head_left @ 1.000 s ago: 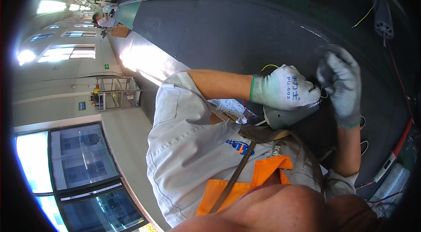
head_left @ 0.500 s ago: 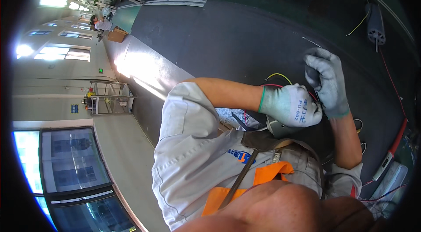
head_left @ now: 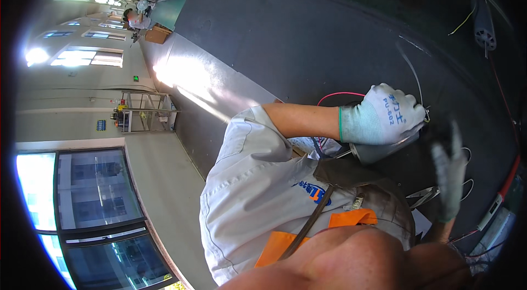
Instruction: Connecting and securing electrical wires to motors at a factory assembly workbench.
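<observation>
Casing [head_left: 381, 151], grey, right of centre, sits under the left hand [head_left: 387, 115], closed, apparently on a pale strand [head_left: 418, 82]! Winding looks started, long tail still loose; blurred right hand [head_left: 452, 180], fingers spread, crosses above scissors [head_left: 422, 198], lower right.

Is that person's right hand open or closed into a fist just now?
Open: the right hand has its fingers stretched out, not curled into the palm, though blur hides finer detail.
</observation>
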`<state>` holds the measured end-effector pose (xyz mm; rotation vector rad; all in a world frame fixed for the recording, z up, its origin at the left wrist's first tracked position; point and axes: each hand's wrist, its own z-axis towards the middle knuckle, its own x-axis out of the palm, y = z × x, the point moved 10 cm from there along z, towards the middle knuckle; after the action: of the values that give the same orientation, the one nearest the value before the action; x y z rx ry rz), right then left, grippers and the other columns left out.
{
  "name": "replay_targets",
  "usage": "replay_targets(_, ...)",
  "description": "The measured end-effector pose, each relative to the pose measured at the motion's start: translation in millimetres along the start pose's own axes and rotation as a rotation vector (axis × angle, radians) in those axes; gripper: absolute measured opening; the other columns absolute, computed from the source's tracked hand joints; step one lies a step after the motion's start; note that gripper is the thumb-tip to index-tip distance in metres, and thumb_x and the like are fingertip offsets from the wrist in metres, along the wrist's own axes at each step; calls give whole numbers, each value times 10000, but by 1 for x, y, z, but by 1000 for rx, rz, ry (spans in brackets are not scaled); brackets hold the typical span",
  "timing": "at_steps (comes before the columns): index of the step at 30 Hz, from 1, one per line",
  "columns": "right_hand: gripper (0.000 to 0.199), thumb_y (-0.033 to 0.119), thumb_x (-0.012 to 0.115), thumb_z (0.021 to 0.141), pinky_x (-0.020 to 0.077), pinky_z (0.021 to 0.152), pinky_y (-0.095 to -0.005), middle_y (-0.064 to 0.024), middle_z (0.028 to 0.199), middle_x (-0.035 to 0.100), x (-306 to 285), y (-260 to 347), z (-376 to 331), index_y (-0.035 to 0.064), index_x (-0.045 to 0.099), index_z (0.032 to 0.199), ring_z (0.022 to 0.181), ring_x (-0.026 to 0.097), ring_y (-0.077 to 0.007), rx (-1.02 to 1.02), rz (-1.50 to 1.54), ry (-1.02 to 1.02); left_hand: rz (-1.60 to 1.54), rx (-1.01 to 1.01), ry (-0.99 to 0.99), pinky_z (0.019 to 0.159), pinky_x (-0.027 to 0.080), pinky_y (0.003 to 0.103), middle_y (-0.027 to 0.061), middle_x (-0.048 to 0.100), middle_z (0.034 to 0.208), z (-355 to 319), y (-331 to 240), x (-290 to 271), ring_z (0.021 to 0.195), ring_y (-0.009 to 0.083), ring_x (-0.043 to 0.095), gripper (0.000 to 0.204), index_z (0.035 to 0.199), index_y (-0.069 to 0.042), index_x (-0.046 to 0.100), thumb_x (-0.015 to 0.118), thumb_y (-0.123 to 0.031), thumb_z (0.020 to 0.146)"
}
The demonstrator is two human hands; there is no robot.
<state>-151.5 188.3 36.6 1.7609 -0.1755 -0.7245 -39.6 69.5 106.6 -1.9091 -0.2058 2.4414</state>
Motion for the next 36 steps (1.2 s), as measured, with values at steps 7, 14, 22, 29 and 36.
replay_targets(7,899,102,845,789,570,895,-332,-191,1223,662,83,13,-13,-40,316,1502,1065,685,-218,111,113,-78,-365,-93,-291,589,531,422,141,637,780,-18,42,-9,692,345,654,201,884,-27,651,711,-218,871)
replay_targets(14,578,444,707,902,535,917,-448,-271,1150,669,50,64,39,3,621,1265,1081,649,-423,-327,-228,-21,-463,-277,-265,585,519,383,125,653,759,-45,71,-18,657,305,657,130,864,-55,703,746,-177,856)
replay_targets(22,380,268,715,915,523,732,-288,-88,892,723,88,108,98,-25,687,1156,768,671,-167,-263,227,317,-250,-135,-227,505,485,392,82,605,688,-42,61,-23,587,272,628,140,925,-123,710,757,-232,851)
replay_targets(29,196,185,658,950,392,513,-186,-19,765,644,82,101,72,1,701,1003,622,554,-26,-55,812,305,-2,-47,-115,486,502,384,59,612,661,-34,51,-21,557,242,646,194,884,-98,664,704,-287,887)
replay_targets(36,209,190,624,902,408,483,-231,-3,680,594,68,112,80,-3,698,936,551,547,-74,-215,524,82,123,371,-32,451,438,349,9,553,639,-39,26,-12,515,176,583,326,1021,-32,613,623,-177,728)
